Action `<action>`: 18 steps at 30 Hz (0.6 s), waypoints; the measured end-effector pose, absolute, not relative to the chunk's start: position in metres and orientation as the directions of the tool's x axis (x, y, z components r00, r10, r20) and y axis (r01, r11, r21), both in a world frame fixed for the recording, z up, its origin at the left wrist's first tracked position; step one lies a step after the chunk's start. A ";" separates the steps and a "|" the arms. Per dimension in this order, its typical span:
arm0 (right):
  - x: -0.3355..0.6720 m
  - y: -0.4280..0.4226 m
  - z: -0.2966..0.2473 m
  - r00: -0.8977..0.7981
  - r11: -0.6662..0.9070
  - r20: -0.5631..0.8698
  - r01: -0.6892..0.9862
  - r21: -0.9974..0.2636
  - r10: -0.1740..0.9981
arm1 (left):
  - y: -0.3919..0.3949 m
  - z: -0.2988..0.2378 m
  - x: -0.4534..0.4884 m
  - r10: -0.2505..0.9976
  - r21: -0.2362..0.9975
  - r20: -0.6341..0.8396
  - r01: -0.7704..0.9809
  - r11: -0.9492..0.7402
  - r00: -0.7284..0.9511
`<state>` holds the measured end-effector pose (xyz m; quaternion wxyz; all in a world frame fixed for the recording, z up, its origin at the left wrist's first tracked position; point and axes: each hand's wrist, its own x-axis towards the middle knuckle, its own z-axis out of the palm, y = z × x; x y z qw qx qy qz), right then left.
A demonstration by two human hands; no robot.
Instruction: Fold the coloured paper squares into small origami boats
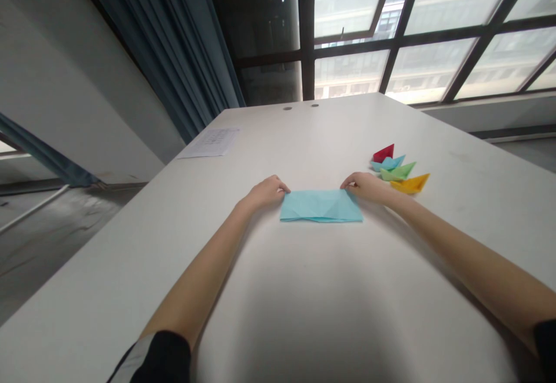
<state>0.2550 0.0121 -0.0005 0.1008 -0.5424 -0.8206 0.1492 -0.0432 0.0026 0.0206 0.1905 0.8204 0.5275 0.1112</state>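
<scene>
Between the left hand (266,192) and the right hand (364,186) lies a folded light-blue paper (320,205), flat on the counter (321,151), its long edges running crosswise. The left hand pinches its far left corner between thumb and fingers, and the right hand does the same at the far right corner. On the side of the paper nearer the person, its layers part slightly along the edge, and faint creases cross its upper face.

Just beyond the right wrist and to its right sits a row of four small folded paper boats. Closest to the wrist is the yellow boat (410,184); whether the arm touches it, I cannot tell. Past it, stepping away from the right hand, come the green boat (398,172), the blue boat (387,164) and the red boat (383,153), standing close together, each partly overlapping the next in view. They take up the space on that hand's outer side.

Farther out, beyond the left hand and to its left, a printed sheet (211,143) lies by the counter's edge, its text too small to read. Straight ahead of both hands, near the far edge, are two dark round spots (287,108). Past the left hand's side hangs a blue curtain (169,41); past the right's, framed windows (438,70).
</scene>
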 end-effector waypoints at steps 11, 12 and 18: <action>0.225 -0.020 0.001 -0.474 0.494 0.146 0.854 -0.164 0.868 | -0.034 0.011 0.013 0.766 0.225 0.067 0.738 -0.636 0.639; 0.224 -0.020 0.001 -0.487 0.507 0.152 0.849 -0.146 0.860 | -0.035 0.009 0.016 0.764 0.211 0.064 0.740 -0.639 0.642; 0.214 -0.030 0.002 -0.569 0.586 0.149 0.804 -0.104 0.808 | -0.042 -0.002 0.022 0.840 0.094 -0.053 0.840 -0.534 0.540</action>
